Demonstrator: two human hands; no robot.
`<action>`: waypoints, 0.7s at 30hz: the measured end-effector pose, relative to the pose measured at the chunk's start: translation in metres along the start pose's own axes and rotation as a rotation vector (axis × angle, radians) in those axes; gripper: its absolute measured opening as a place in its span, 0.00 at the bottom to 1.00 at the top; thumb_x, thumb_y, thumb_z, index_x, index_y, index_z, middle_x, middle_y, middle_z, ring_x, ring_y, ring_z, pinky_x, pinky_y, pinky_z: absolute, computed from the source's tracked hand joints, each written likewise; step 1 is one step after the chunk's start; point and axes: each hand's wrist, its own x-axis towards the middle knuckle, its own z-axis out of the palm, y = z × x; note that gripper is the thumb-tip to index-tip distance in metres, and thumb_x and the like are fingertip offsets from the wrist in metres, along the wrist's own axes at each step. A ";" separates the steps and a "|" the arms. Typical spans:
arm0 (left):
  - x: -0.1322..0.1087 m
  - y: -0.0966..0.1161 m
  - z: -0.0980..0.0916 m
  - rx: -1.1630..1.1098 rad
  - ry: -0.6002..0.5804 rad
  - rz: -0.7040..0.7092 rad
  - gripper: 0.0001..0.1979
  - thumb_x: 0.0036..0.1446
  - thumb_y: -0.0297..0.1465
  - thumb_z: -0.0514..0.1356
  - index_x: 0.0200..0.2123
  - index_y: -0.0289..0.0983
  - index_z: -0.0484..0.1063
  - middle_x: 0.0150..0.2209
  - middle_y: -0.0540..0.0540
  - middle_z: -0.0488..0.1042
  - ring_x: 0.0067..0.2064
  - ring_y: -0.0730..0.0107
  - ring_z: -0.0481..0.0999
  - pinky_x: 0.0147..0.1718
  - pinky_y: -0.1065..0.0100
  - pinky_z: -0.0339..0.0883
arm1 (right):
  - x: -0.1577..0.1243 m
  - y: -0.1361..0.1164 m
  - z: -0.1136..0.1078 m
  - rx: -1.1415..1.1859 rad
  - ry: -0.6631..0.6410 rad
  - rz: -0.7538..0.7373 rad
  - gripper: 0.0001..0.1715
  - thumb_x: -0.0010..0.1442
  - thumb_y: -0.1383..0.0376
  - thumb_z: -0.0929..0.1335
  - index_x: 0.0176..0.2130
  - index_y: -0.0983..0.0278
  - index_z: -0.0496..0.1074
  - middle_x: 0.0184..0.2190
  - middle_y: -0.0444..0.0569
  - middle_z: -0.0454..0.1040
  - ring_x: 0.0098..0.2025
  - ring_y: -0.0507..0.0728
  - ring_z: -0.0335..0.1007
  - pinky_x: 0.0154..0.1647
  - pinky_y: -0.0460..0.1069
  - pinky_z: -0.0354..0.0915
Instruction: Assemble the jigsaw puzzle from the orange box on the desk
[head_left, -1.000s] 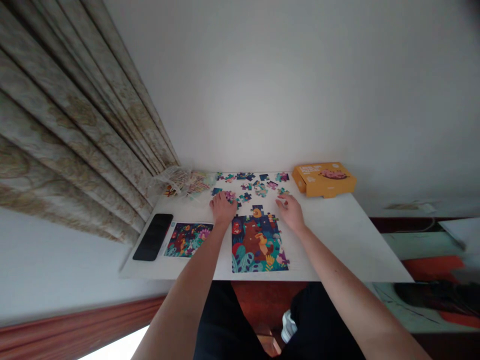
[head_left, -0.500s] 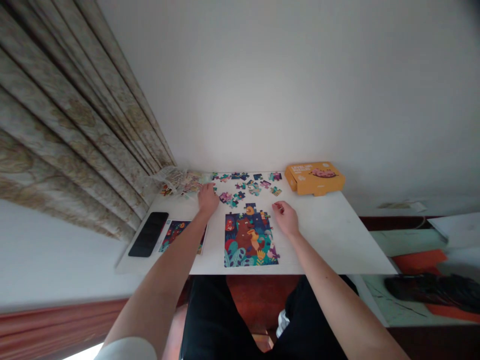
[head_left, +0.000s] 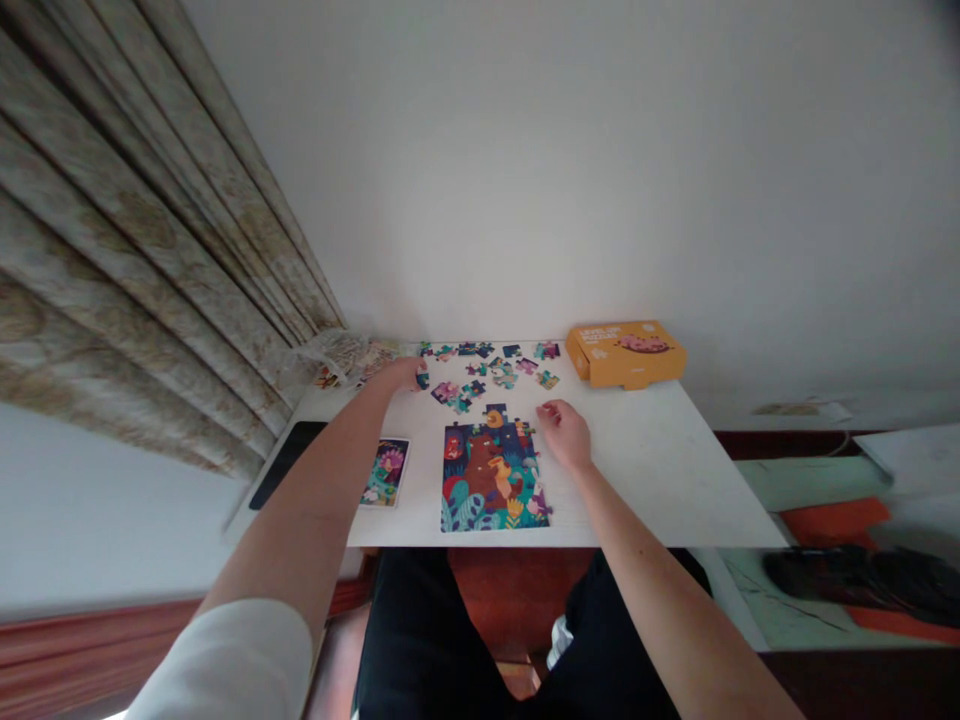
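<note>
left hand [head_left: 408, 373], at eleven from the puzzle [head_left: 487, 478], seemingly picks, needing a pinch; right hand [head_left: 566, 433] curls; grips, can't tell.

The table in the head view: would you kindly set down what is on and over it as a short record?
Left hand: at a dark piece; grip unclear
Right hand: curled, near the puzzle's upper right corner; holding unclear
Puzzle: part-built, lying flat
Loose pieces: scattered beyond the puzzle
Box: orange, right of the loose pieces
Card: left of the puzzle, partly hidden by the left forearm
Phone: dark, also partly hidden
Bag: clear, far left
</note>
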 end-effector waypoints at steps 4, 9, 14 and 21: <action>0.005 0.003 -0.006 0.053 -0.160 0.004 0.10 0.44 0.35 0.71 0.22 0.41 0.72 0.21 0.50 0.73 0.31 0.59 0.75 0.40 0.61 0.71 | 0.000 0.000 0.001 -0.005 0.009 0.002 0.19 0.64 0.50 0.64 0.41 0.59 0.76 0.36 0.50 0.81 0.36 0.60 0.75 0.40 0.52 0.67; -0.004 0.018 -0.003 -0.002 -0.181 0.074 0.02 0.51 0.30 0.66 0.28 0.39 0.76 0.28 0.48 0.77 0.36 0.61 0.76 0.41 0.64 0.71 | -0.001 -0.002 -0.001 0.007 -0.001 0.001 0.20 0.66 0.49 0.64 0.41 0.58 0.76 0.35 0.49 0.81 0.35 0.59 0.74 0.39 0.51 0.66; -0.046 0.057 0.035 -0.529 -0.338 0.210 0.18 0.55 0.36 0.67 0.47 0.35 0.80 0.33 0.47 0.79 0.33 0.66 0.76 0.36 0.66 0.71 | -0.003 0.000 -0.003 0.100 -0.036 -0.025 0.24 0.69 0.46 0.60 0.44 0.58 0.76 0.35 0.48 0.81 0.33 0.58 0.75 0.38 0.50 0.67; -0.100 0.108 0.092 -0.678 -0.423 0.212 0.16 0.61 0.35 0.62 0.49 0.37 0.83 0.33 0.48 0.81 0.32 0.67 0.76 0.36 0.65 0.73 | -0.006 0.004 -0.006 0.252 -0.153 -0.106 0.28 0.70 0.45 0.60 0.51 0.58 0.77 0.35 0.48 0.83 0.39 0.60 0.80 0.43 0.51 0.71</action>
